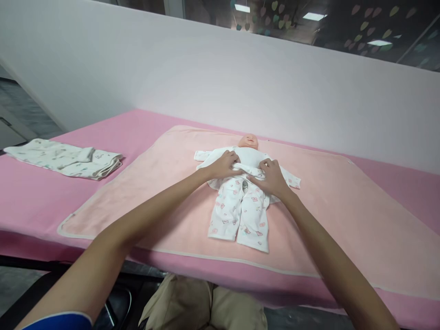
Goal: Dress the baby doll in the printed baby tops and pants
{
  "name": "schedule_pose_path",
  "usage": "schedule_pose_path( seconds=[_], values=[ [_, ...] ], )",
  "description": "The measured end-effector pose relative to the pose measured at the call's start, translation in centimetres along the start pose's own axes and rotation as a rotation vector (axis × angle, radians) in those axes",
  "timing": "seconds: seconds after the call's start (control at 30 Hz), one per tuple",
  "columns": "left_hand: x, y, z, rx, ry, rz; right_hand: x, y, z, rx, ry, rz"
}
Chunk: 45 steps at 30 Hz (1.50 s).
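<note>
A baby doll (249, 141) lies on its back, its head toward the wall. It wears a white top (250, 156) and small white baby pants (225, 208) with a pink print. My left hand (227, 164) grips one side of the pants' waistband, and my right hand (272, 176) grips the other side. Between them the waistband (249, 170) is bunched across the doll's belly. Below, the pants' legs lie flat, pointing toward me. A small dark gap (245, 185) shows at the crotch. Some of my fingertips are hidden in the cloth.
Under the doll a peach blanket (165, 183) with a pale edge covers much of a pink-covered table (113, 126). Folded printed cloth (65, 158) lies at the left. A white wall (220, 78) rises behind the table. My knees (202, 302) are below its front edge.
</note>
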<state>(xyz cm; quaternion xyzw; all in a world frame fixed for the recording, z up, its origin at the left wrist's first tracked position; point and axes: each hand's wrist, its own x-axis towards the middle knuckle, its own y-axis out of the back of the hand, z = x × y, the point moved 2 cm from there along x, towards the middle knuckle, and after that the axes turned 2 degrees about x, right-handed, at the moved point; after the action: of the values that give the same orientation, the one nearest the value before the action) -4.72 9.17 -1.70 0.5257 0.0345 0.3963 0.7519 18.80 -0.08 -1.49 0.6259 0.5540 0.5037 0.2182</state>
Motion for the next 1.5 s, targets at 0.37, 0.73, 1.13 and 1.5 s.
schedule_pose_path(
  seconds=[0.37, 0.73, 1.13, 1.5],
  values=[
    [-4.7, 0.9, 1.7, -0.081, 0.199, -0.223, -4.2, 0.2, -1.5, 0.129, -0.256, -0.158],
    [-7.0, 1.0, 5.5, 0.079, 0.283, -0.315, -7.6, 0.4, -2.1, 0.216, -0.365, -0.158],
    [-10.1, 1.4, 7.4, 0.054, 0.313, -0.434, -10.8, 0.6, -3.3, 0.325, -0.309, -0.178],
    [-13.8, 1.6, 9.1, 0.130, 0.238, -0.502, -13.6, 2.3, -5.2, 0.267, -0.118, -0.381]
  ],
)
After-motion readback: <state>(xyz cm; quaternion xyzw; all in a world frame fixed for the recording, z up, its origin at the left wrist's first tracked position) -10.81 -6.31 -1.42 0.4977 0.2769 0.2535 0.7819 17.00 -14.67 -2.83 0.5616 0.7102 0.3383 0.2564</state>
